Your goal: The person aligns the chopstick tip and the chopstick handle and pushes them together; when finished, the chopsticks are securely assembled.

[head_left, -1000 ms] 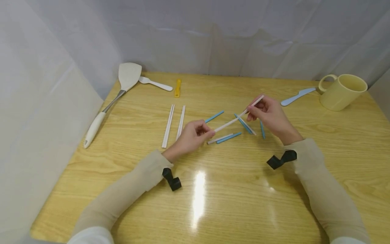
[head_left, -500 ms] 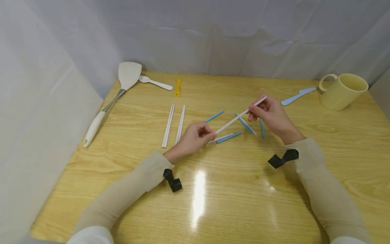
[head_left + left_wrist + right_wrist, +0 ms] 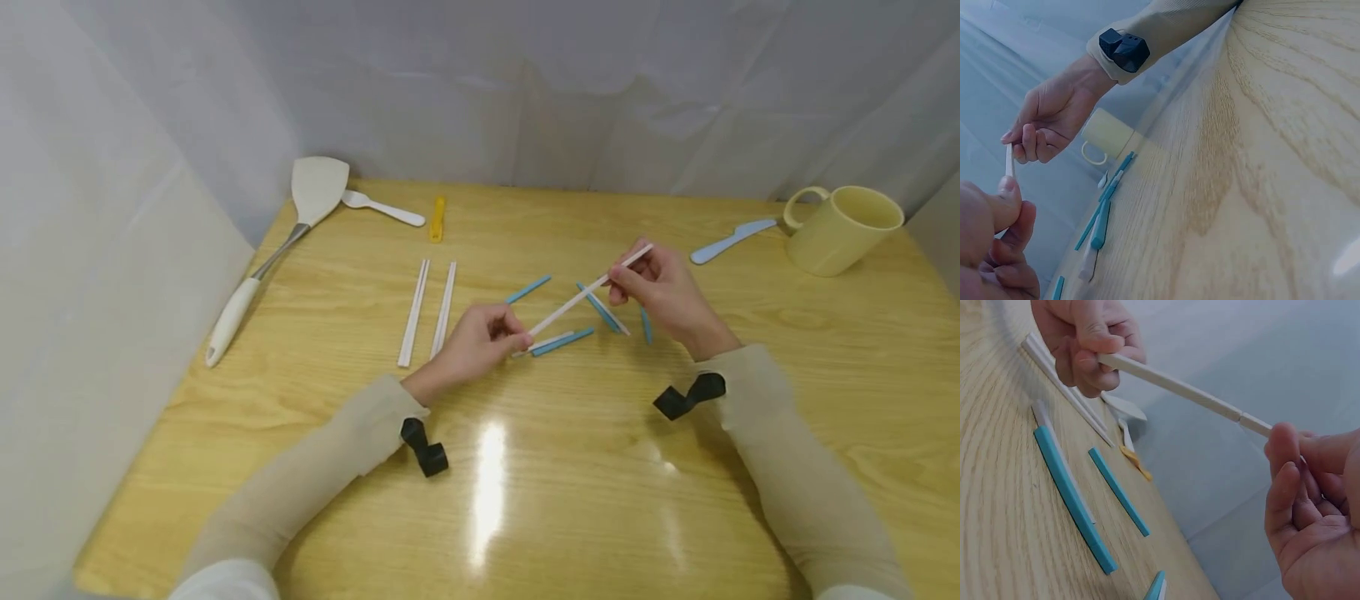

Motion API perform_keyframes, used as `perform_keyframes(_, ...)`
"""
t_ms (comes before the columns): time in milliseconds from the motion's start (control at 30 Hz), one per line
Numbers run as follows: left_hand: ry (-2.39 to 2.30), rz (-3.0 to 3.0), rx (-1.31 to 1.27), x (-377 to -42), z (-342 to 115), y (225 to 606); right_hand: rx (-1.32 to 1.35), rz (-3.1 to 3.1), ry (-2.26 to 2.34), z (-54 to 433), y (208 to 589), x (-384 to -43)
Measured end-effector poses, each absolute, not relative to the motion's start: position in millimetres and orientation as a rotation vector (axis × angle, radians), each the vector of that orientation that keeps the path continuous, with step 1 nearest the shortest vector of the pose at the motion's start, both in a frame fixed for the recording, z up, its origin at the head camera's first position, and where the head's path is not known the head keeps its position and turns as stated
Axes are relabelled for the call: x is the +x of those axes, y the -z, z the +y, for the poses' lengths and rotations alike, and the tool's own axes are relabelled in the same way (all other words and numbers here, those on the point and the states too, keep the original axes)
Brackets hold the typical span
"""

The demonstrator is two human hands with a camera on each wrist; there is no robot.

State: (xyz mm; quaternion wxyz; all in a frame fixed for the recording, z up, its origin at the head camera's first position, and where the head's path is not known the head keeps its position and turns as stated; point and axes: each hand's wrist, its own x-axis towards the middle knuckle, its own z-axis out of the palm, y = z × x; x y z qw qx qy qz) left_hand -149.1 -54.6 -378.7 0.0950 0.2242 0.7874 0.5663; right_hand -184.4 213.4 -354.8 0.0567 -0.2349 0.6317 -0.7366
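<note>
1. Head view: a white chopstick (image 3: 572, 305) slants between my left hand (image 3: 480, 337) and right hand (image 3: 663, 292), above the table (image 3: 600, 475).
2. The left pinches its near end.
3. The right pinches it close to the far end (a seam (image 3: 1240, 417) shows nearby).
4. Blue sticks (image 3: 564, 342) lie below.

Pale, creased sheeting (image 3: 480, 92) stands behind the table (image 3: 577, 517) and along its left side. The table is yellowish wood — glossy, with visible grain — and a bright glare (image 3: 489, 492) streaks its near half.
</note>
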Motion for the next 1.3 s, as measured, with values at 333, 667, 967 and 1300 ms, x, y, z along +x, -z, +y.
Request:
perform_keyframes(333, -1.732, 2.26, 0.671, -143, -46, 375, -0.76, 1.869, 2.384, 211, 354, -179)
perform_keyframes(667, -1.713, 2.136, 0.853, -131, -44, 366, -0.643, 2.043, 2.517, 186, 345, -167)
perform_keyframes(967, -1.703, 2.106, 1.079, -127, -43, 364, -0.702, 2.263, 2.062, 176, 343, -157)
perform_keyframes(1300, -1.627, 2.174, 1.104, -129, -42, 359, -0.736, 2.247, 1.965, 170, 343, -157)
